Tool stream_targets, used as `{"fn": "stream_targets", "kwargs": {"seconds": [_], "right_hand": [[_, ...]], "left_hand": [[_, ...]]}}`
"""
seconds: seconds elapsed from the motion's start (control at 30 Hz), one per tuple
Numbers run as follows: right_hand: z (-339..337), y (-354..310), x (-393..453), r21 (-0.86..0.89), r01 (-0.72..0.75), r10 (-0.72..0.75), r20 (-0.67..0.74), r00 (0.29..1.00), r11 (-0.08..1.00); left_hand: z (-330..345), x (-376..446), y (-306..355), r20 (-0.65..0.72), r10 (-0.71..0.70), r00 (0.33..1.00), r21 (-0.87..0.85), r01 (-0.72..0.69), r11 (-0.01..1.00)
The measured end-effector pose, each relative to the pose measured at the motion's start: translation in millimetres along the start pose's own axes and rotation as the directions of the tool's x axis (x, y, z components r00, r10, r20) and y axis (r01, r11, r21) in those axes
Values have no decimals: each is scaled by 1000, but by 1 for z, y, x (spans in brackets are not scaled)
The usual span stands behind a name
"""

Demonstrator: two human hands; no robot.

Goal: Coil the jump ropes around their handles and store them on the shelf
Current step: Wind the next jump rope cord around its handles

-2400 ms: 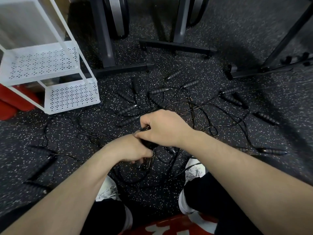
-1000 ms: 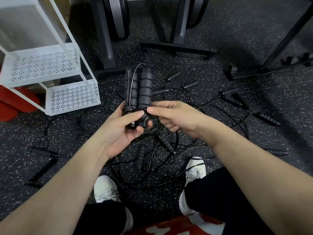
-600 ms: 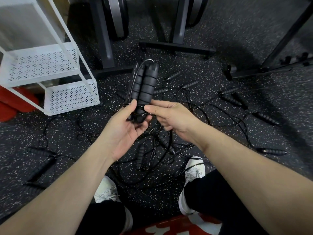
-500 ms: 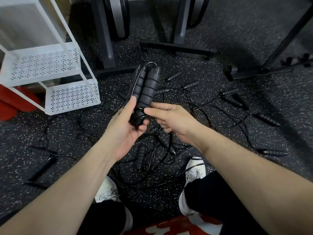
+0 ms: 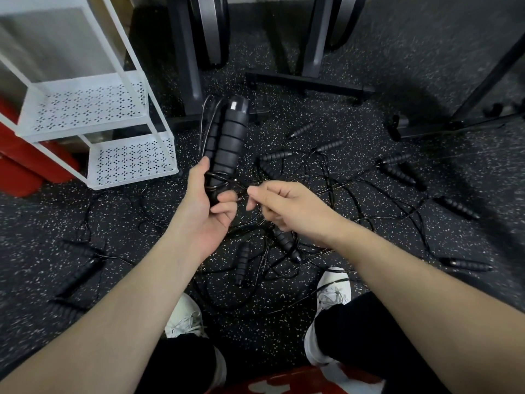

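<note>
My left hand [image 5: 208, 207] grips the lower end of a pair of black ribbed jump rope handles [image 5: 228, 143], held upright side by side above the floor. Thin black cord [image 5: 224, 180] is wound round the handles just above my fingers. My right hand [image 5: 287, 207] pinches the loose end of that cord just right of the handles. Several other black handles and tangled cords [image 5: 321, 177] lie spread over the floor below. The white perforated shelf [image 5: 127, 163] stands at the left, its two visible tiers bare.
Black machine legs and bases [image 5: 306, 83] stand at the back, and another frame [image 5: 454, 129] at the right. Red pads [image 5: 17, 172] lie behind the shelf. My white shoes [image 5: 332, 291] stand among the cords on the speckled rubber floor [image 5: 397, 46].
The handles were lifted from the floor pile and held upright in my left hand. My right hand has drawn slightly to the right from the handles, pulling the cord end.
</note>
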State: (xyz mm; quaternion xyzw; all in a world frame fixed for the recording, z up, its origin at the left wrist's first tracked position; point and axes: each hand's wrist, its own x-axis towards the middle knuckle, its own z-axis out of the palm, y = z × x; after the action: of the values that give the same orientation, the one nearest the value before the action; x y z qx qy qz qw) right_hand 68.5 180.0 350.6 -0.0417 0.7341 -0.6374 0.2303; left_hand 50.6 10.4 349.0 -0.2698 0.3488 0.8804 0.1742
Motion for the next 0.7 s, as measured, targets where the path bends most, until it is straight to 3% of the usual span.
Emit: {"fn": "stream_targets", "kwargs": {"seconds": [0.13,0.23,0.37,0.43,0.6,0.7], "right_hand": [[-9,0,-1,5,-22,21,151,988,1000],[-14,2,-1,-66,-69,80,179,981,995],[-24,0,-2,-364,-227,252,24,967,904],[-29,3,-1,-431,-260,272,-33,962,864],[-40,8,0,-258,-121,155,117,981,959],[-45,8,1,-230,-87,115,112,987,969]], "left_hand": [[-3,3,1,52,-90,995,-91,94,991],[-4,0,3,93,-140,986,-103,149,983],[-11,-1,3,154,-233,960,-44,243,969],[-15,0,4,175,-293,940,-19,301,953],[-19,-1,11,188,-411,892,-9,420,907],[-23,-1,10,199,-479,855,79,473,877]]}}
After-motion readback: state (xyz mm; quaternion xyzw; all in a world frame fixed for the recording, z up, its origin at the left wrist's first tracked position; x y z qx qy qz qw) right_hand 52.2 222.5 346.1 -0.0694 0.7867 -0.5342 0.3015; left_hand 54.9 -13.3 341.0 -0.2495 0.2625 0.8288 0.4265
